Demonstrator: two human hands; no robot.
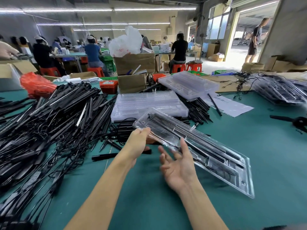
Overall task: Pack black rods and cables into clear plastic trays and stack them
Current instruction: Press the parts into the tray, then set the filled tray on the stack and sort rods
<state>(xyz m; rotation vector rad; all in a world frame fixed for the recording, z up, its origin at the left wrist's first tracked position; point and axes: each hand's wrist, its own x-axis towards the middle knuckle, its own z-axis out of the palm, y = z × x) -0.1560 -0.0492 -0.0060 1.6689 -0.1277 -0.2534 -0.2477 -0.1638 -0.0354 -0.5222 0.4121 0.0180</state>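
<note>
A clear plastic tray (230,165) filled with black rods and a coiled cable hangs tilted above the green table. My left hand (138,143) grips its near left end, thumb on top and fingers underneath. My right hand (178,165) is palm up beside the tray's near edge, fingers spread, one fingertip touching the rim. A big heap of loose black rods and cables (49,122) covers the table's left side. A stack of empty clear trays (146,103) lies just beyond the held tray. Filled trays (280,90) are stacked at the far right.
More empty trays (187,83) lean behind the stack, with short black rods (199,108) beside them. Cardboard boxes (132,72), a red basket (108,87) and a red bag (36,85) line the back edge. A black tool (294,122) lies right. Seated people work beyond.
</note>
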